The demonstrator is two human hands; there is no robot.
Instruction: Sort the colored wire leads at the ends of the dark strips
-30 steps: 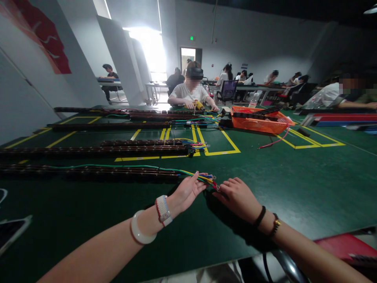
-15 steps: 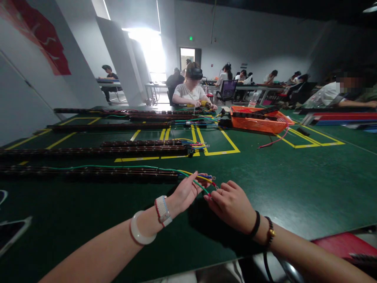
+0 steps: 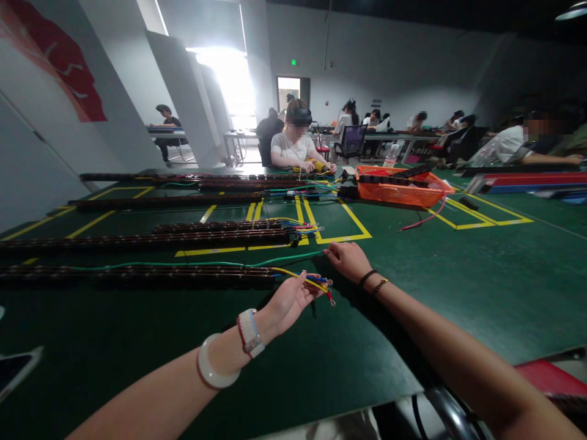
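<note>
The green wire runs leftward from the right hand, which pinches its hidden end, and its long axis follows the dark strips toward the surface's left side. The left hand, nearer the near edge, grasps a yellow wire and blue wires under its thumb, just right of the strips' ends, with the green wire passing beyond it. Open room lies right of both hands, with an orange basket toward the far edge.
</note>
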